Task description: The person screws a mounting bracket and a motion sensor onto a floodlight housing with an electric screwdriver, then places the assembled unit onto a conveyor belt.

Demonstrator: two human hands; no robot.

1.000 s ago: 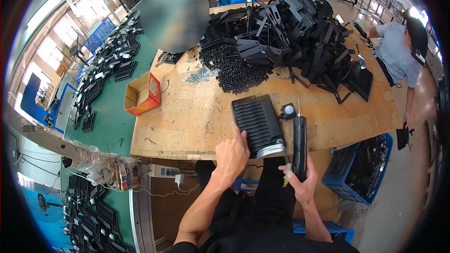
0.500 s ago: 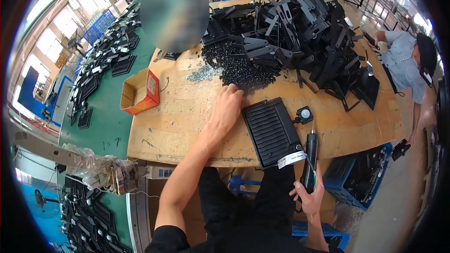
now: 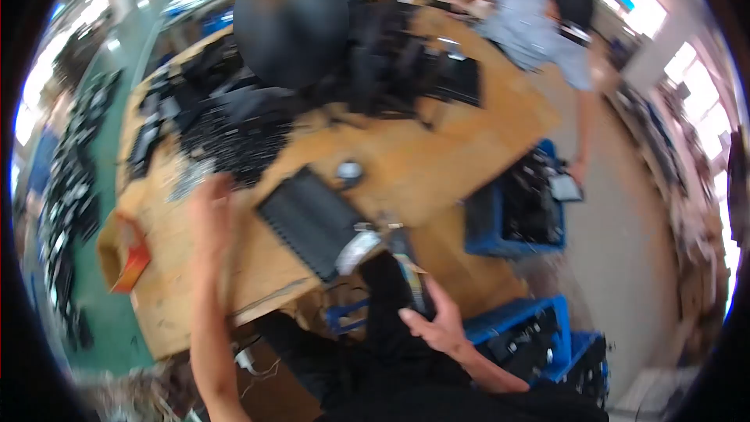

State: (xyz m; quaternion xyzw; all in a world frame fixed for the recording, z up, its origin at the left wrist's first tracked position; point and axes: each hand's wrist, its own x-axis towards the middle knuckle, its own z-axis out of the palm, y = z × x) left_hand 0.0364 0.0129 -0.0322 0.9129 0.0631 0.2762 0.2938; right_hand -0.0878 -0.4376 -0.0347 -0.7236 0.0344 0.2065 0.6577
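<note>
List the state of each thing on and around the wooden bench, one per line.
left hand: stretched out over the bench, beside the small black parts; grip blurred
right hand: wrapped around the black tool
black tool: held below the bench edge
ribbed black housing: lying flat on the bench
orange box: open
blue crates: holding black parts

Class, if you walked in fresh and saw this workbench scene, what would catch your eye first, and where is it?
The ribbed black panel lying at the near edge of the wooden table stands out first. The left hand reaches over the table beside it, and the right hand grips a dark tool below the table edge. A blurred heap of black parts fills the far side.
</note>
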